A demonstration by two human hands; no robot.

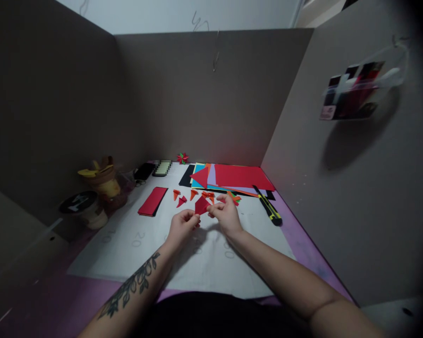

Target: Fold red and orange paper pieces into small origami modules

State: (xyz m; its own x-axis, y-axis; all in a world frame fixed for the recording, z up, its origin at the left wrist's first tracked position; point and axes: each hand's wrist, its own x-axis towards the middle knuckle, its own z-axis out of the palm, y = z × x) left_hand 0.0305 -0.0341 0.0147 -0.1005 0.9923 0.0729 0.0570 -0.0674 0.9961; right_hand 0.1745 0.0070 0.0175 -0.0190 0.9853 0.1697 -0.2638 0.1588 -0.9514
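Note:
A small piece of red folded paper [201, 205] is held up above the white sheet [127, 253], pinched from both sides. My left hand [183, 224] grips its lower left edge between thumb and fingers. On the right edge, my right hand [226, 215] has thumb and fingertips closed on the same paper. Just beyond lie several small folded paper pieces, among them an orange one [176, 194] and a red one [181, 201]. Green and orange folded pieces [235, 197] are partly hidden behind my right hand.
A stack of red paper strips [153, 201] lies on the left. Coloured sheets [243, 177] spread at the back, with a yellow-black utility knife [270, 209] on the right. A paper star [183, 158], a phone [162, 167], a pot [102, 180] and a lidded tub [84, 209] line the edges.

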